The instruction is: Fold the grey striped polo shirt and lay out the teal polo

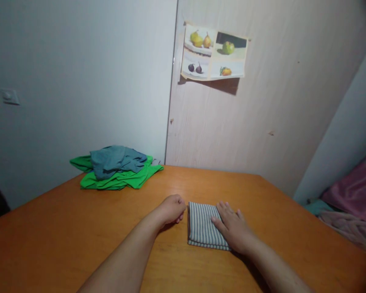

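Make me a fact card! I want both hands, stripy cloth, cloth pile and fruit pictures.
Left hand: curled, at the stripy cloth's left edge; touching unclear
Right hand: open, resting on the cloth's right side
Stripy cloth: folded, on the orange table
Cloth pile: blue-grey on bright green, back left of table
Fruit pictures: on the pale panel behind

One left hand [173,208] and one right hand [233,228] make two, at one orange table [171,264] with one folded striped cloth [201,226]. Far left are one clothing heap [114,162] and one wall switch [10,97]; far and right of centre, one sheet [212,61] bears four fruit pictures [228,48].
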A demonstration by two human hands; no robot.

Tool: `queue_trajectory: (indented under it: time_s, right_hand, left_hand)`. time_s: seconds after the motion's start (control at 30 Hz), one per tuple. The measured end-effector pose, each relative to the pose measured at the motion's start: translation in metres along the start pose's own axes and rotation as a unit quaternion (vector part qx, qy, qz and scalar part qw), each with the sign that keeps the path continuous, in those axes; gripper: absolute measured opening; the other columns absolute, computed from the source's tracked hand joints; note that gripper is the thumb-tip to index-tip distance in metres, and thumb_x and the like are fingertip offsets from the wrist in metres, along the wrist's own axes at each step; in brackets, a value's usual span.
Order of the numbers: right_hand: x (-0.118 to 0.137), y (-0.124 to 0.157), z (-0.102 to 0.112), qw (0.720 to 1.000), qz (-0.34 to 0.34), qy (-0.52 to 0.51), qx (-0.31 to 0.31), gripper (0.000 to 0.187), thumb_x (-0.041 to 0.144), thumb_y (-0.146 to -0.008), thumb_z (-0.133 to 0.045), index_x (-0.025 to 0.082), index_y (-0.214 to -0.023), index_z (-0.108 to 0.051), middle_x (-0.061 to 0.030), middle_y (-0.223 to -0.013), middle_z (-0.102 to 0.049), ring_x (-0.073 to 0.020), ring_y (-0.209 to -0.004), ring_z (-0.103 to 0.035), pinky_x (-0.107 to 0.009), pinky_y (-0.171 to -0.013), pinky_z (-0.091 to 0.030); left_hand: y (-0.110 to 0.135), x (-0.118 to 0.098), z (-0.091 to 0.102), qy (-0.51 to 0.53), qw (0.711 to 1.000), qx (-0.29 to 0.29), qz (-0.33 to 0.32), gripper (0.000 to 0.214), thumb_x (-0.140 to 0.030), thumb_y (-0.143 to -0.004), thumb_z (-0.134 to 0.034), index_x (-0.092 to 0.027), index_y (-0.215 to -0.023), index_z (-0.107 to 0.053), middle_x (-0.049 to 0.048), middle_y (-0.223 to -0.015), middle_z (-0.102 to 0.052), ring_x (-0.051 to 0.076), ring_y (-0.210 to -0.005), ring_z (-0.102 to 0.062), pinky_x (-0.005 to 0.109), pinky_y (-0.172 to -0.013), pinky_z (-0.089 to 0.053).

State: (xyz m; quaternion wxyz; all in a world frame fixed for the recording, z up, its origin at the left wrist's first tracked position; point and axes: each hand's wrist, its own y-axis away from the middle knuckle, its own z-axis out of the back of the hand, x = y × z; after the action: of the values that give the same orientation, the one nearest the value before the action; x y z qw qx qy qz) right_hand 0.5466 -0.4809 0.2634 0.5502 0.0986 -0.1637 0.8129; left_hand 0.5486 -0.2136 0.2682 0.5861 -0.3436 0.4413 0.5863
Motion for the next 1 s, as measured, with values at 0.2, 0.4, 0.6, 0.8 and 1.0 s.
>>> queue_trajectory:
  time_s: [0.2, 0.4, 0.6, 0.8, 1.0]
  right_hand:
    - [-0.016, 0.002, -0.010, 0.999, -0.016, 0.026, 0.039, 0.078, 0.068, -0.097, -0.025, 0.019, -0.157, -0.032, -0.0100, -0.165, -0.021, -0.0294, -0.154, -0.011, -0.062, -0.120, -0.011]
    - [-0.014, -0.012, 0.000, 0.997, 0.006, 0.070, 0.024, 0.072, 0.065, -0.095, -0.036, 0.018, -0.148, -0.048, -0.0131, -0.158, -0.039, -0.0323, -0.151, -0.023, -0.063, -0.121, -0.008]
    - [0.016, -0.025, -0.003, 0.997, 0.069, 0.017, -0.022, 0.066, 0.056, -0.099, -0.030, 0.014, -0.144, -0.052, -0.0139, -0.153, -0.046, -0.0270, -0.146, -0.036, -0.047, -0.123, -0.025]
    - [0.013, -0.024, -0.029, 0.996, 0.080, 0.035, -0.005, 0.071, 0.058, -0.100, -0.029, 0.009, -0.148, -0.046, -0.0150, -0.156, -0.041, -0.0274, -0.149, -0.029, -0.048, -0.124, -0.023]
    - [0.004, -0.024, -0.030, 0.995, 0.091, 0.037, 0.000, 0.074, 0.059, -0.100, -0.027, 0.006, -0.150, -0.042, -0.0158, -0.158, -0.037, -0.0275, -0.150, -0.027, -0.051, -0.124, -0.022]
  left_hand:
    - [-0.006, 0.003, -0.002, 0.010, 0.999, -0.038, -0.016, 0.008, -0.027, -0.079, -0.055, -0.019, -0.078, -0.054, -0.0019, -0.059, -0.057, 0.009, -0.044, -0.048, 0.019, -0.045, -0.029]
    - [-0.013, 0.009, -0.011, -0.043, 0.994, -0.087, -0.039, 0.012, -0.022, -0.076, -0.060, -0.018, -0.087, -0.062, -0.0017, -0.061, -0.059, 0.012, -0.048, -0.049, 0.022, -0.048, -0.030]
    - [-0.014, 0.010, -0.010, -0.140, 0.978, -0.121, -0.093, 0.019, -0.027, -0.075, -0.066, -0.021, -0.093, -0.070, 0.0044, -0.083, -0.071, 0.019, -0.073, -0.061, 0.026, -0.061, -0.039]
    - [-0.017, 0.007, -0.010, -0.206, 0.969, -0.096, -0.100, 0.022, -0.034, -0.080, -0.063, -0.024, -0.096, -0.075, 0.0068, -0.092, -0.075, 0.022, -0.081, -0.065, 0.028, -0.067, -0.044]
    - [-0.018, 0.003, -0.010, -0.241, 0.964, -0.064, -0.092, 0.020, -0.035, -0.080, -0.060, -0.030, -0.086, -0.078, 0.0013, -0.082, -0.076, 0.019, -0.075, -0.068, 0.025, -0.064, -0.045]
